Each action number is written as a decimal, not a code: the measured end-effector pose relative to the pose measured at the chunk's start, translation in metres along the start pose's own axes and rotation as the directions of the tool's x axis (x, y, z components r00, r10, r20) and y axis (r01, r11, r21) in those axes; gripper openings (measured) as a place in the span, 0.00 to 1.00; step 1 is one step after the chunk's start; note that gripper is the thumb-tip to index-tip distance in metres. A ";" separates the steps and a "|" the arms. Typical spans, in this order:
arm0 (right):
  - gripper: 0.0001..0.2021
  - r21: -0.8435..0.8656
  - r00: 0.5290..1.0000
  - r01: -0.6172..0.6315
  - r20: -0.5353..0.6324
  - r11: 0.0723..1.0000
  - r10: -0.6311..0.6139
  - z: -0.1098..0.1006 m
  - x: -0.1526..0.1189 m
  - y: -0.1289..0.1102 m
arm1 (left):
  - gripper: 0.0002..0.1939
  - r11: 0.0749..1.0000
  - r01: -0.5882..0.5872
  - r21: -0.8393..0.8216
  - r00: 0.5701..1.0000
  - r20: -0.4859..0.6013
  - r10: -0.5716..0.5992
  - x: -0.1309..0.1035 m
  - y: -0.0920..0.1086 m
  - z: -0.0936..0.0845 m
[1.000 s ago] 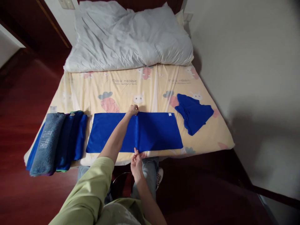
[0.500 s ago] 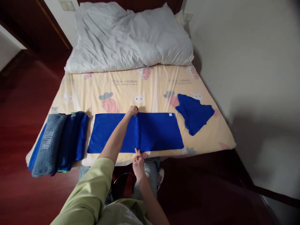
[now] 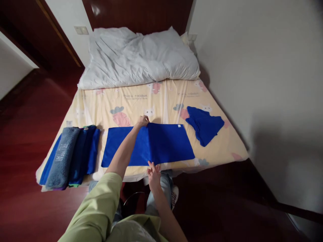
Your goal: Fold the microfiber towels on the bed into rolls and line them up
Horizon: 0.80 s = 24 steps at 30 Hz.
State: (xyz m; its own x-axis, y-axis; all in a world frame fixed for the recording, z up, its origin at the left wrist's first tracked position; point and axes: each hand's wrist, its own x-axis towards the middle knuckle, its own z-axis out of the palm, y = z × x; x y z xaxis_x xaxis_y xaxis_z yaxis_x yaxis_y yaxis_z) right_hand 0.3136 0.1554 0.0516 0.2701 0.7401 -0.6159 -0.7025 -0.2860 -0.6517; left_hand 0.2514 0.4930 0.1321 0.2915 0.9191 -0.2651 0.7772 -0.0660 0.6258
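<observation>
A flat blue towel [image 3: 169, 143] lies across the front of the bed, with a small white tag at its far right corner. At the middle of its far edge, my left hand [image 3: 142, 121] is closed in a pinch on the cloth. My right hand [image 3: 153, 172] has its fingers closed at the middle of the near edge, partly hiding the cloth there. Between my hands a slight ridge runs across the towel. To the right rests a crumpled blue cloth [image 3: 205, 125].
On the left front of the bed [image 3: 161, 101] sits a pile of folded blue towels [image 3: 82, 154], with a fuzzy grey-blue one [image 3: 62, 159] on top bearing lettering. A bundled white quilt [image 3: 141, 62] occupies the head end. A wall [image 3: 252, 84] borders the right side.
The towel's middle is lifted slightly into a sharper ridge between my hands. My view has tilted up, showing more headboard. The pile and the crumpled cloth stay in place on the bed.
</observation>
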 end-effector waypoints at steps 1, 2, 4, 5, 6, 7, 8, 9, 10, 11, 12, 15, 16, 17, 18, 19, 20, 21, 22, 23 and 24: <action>0.10 0.004 1.000 0.005 -0.003 1.000 -0.005 0.001 -0.004 -0.008 | 0.09 1.000 -0.014 -0.009 1.000 -0.017 0.014 -0.006 0.004 -0.007; 0.11 0.013 1.000 0.004 -0.005 1.000 -0.004 0.001 -0.009 -0.017 | 0.09 0.999 -0.029 -0.018 0.999 -0.035 0.028 -0.014 0.008 -0.015; 0.13 0.013 1.000 0.025 0.007 1.000 -0.025 0.002 -0.016 -0.040 | 0.09 0.998 -0.057 -0.032 0.996 -0.071 0.054 -0.031 0.016 -0.032; 0.15 -0.003 0.998 0.053 0.022 0.999 -0.053 0.002 -0.020 -0.053 | 0.09 0.996 -0.070 -0.056 0.993 -0.095 0.065 -0.041 0.020 -0.042; 0.16 -0.028 0.995 0.092 0.044 0.995 -0.090 0.002 -0.022 -0.068 | 0.09 0.991 -0.086 -0.100 0.990 -0.124 0.074 -0.051 0.023 -0.052; 0.18 -0.059 0.989 0.136 0.069 0.989 -0.132 0.002 -0.025 -0.084 | 0.09 0.981 -0.107 -0.164 0.984 -0.156 0.081 -0.062 0.025 -0.063; 0.19 -0.094 0.979 0.184 0.104 0.978 -0.174 0.002 -0.027 -0.101 | 0.09 0.961 -0.133 -0.244 0.977 -0.193 0.087 -0.073 0.027 -0.075; 0.20 -0.127 0.966 0.235 0.139 0.964 -0.217 0.003 -0.029 -0.119 | 0.09 0.929 -0.163 -0.331 0.969 -0.229 0.089 -0.085 0.027 -0.087; 0.20 -0.156 0.949 0.291 0.170 0.944 -0.264 0.003 -0.030 -0.137 | 0.09 0.888 -0.195 -0.415 0.961 -0.264 0.087 -0.098 0.028 -0.099; 0.20 -0.188 0.929 0.345 0.206 0.920 -0.306 0.005 -0.032 -0.155 | 0.10 0.845 -0.223 -0.485 0.952 -0.295 0.082 -0.110 0.028 -0.111; 0.21 -0.223 0.908 0.400 0.228 0.889 -0.352 0.007 -0.034 -0.174 | 0.12 0.803 -0.248 -0.542 0.943 -0.324 0.073 -0.124 0.027 -0.122; 0.22 -0.298 0.817 0.569 0.316 0.766 -0.483 0.022 -0.041 -0.225 | 0.17 0.703 -0.317 -0.636 0.913 -0.405 0.046 -0.166 0.025 -0.152; 0.23 -0.308 0.787 0.611 0.333 0.729 -0.519 0.029 -0.044 -0.240 | 0.19 0.684 -0.340 -0.645 0.901 -0.432 0.041 -0.181 0.025 -0.160; 0.23 -0.315 0.762 0.643 0.353 0.698 -0.543 0.038 -0.048 -0.253 | 0.21 0.674 -0.361 -0.645 0.889 -0.456 0.040 -0.195 0.025 -0.168; 0.24 -0.320 0.738 0.671 0.371 0.669 -0.563 0.047 -0.052 -0.266 | 0.23 0.671 -0.379 -0.638 0.877 -0.478 0.040 -0.208 0.025 -0.175; 0.24 -0.323 0.716 0.696 0.386 0.641 -0.582 0.057 -0.056 -0.276 | 0.24 0.675 -0.392 -0.625 0.866 -0.498 0.041 -0.221 0.025 -0.182; 0.25 -0.326 0.695 0.717 0.405 0.616 -0.594 0.067 -0.061 -0.286 | 0.26 0.685 -0.404 -0.607 0.854 -0.518 0.044 -0.234 0.026 -0.189; 0.26 -0.328 0.675 0.736 0.423 0.592 -0.605 0.077 -0.066 -0.294 | 0.27 0.697 -0.414 -0.586 0.842 -0.538 0.048 -0.246 0.026 -0.196; 0.26 -0.326 0.655 0.754 0.442 0.571 -0.613 0.086 -0.071 -0.301 | 0.27 0.709 -0.422 -0.565 0.830 -0.556 0.050 -0.257 0.026 -0.202; 0.26 -0.323 0.638 0.768 0.459 0.554 -0.618 0.094 -0.076 -0.307 | 0.28 0.719 -0.429 -0.547 0.817 -0.575 0.049 -0.267 0.026 -0.209; 0.26 -0.319 0.626 0.778 0.472 0.541 -0.621 0.101 -0.082 -0.312 | 0.28 0.725 -0.437 -0.532 0.804 -0.593 0.050 -0.276 0.026 -0.215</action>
State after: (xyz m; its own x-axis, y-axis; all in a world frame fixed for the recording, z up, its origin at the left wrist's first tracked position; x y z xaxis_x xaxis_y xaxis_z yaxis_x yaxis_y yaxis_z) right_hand 0.4438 0.2455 0.3499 0.2944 0.9280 0.2284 0.0397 0.2269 -0.9731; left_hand 0.0713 0.3209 0.3794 -0.0575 0.9657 0.2533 0.1397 -0.2434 0.9598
